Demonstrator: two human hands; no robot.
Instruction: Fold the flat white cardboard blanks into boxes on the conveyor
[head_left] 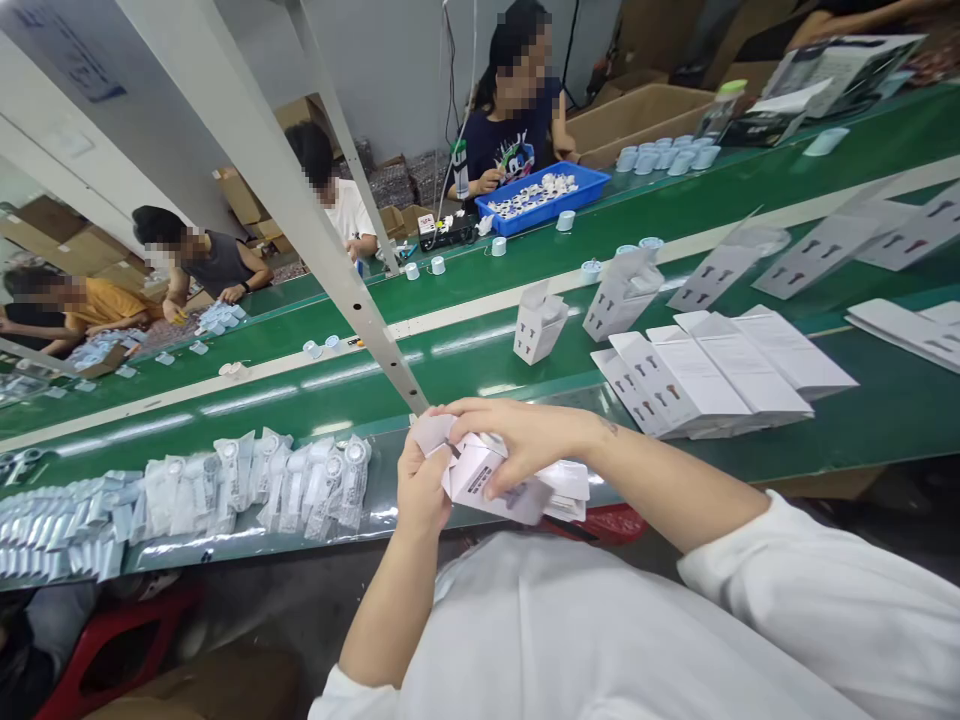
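Observation:
A small white printed carton point(480, 470) is between my two hands, close to my body at the bench edge. My left hand point(426, 485) grips its left end, the thumb pressed near the flaps. Across the top lies my right hand point(517, 440), its fingers curled over the carton's far side and the thumb on the printed face. What is inside the carton is hidden. More white cartons point(690, 375) lie flat in an overlapping row to the right. Left of my hands, clear-bagged white handheld parts point(349, 485) lie in rows.
A white metal post point(360, 310) rises just beyond my hands. Open cartons point(540, 325) stand on the green conveyor point(457, 365). Across it, several people work near a blue tray point(547, 200) of small parts and pale blue cups point(671, 155). A red stool point(120, 640) is below left.

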